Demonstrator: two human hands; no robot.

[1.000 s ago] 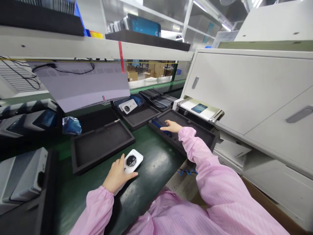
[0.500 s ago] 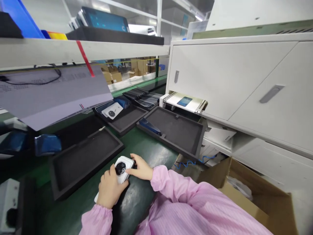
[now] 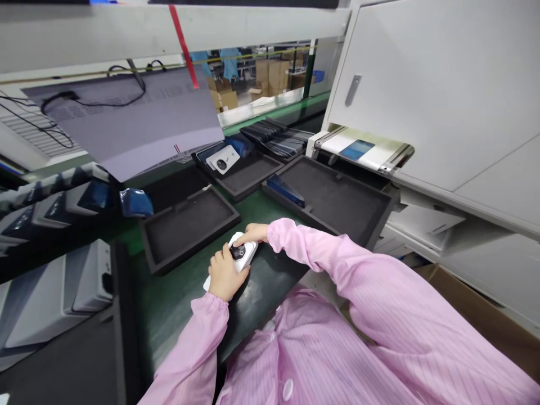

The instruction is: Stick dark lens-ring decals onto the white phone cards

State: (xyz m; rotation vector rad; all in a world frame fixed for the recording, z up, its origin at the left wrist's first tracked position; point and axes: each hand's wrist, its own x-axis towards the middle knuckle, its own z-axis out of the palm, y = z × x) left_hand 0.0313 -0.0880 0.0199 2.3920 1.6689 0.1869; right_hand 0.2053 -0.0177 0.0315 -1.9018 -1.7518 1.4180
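A white smartphone (image 3: 250, 256) with a large round black camera module lies back side up, low over the green worktop (image 3: 169, 320). My left hand (image 3: 225, 274) is closed around its lower part, the fingers along the left edge and the thumb on the near side. At the phone's upper end, my right hand (image 3: 253, 233) grips the edge, one finger reaching onto the back beside the camera module. The underside of the phone is hidden. Just beyond my hands sits a black foam tray (image 3: 189, 228).
Another white phone (image 3: 225, 160) lies in a tray farther back. A blue-dark phone (image 3: 286, 190) rests in the right tray (image 3: 350, 199). One more phone (image 3: 356, 149) is on the conveyor (image 3: 382, 157) of a white cabinet (image 3: 422, 84). Left, a tray holds several phones (image 3: 90, 275).
The view has tilted down and shifted left, bringing the left tray of phones in. My right hand's finger has moved across the phone's back toward the upper left of the camera module.
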